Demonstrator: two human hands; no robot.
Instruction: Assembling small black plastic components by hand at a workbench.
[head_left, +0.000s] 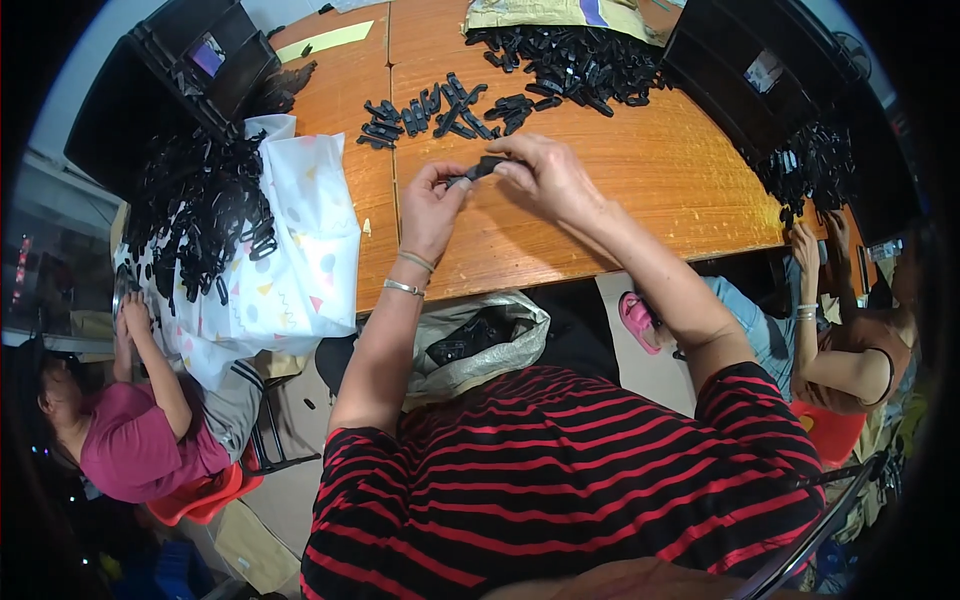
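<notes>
Above the front part of the wooden table (pixel 640 190), both my hands meet on one small black plastic piece (pixel 484 169), long and narrow like a clip or buckle part. My left hand (pixel 434 208) pinches its left end between thumb and fingers. At the other end, my right hand (pixel 545 175) grips it the same way. The fingers cover much of the piece, so its exact kind is hidden. Just beyond my hands lies a loose group of similar black pieces (pixel 415 117), several of them side by side. A larger heap of black parts (pixel 575 65) spreads behind it.
A paper sack (pixel 560 17) lies behind the heap. Black bins (pixel 765 75) stand at both sides. At left, black parts rest on a patterned plastic sheet (pixel 310 220). An open woven sack (pixel 525 318) sits before me. Co-workers sit at left (pixel 150 430) and right (pixel 850 360).
</notes>
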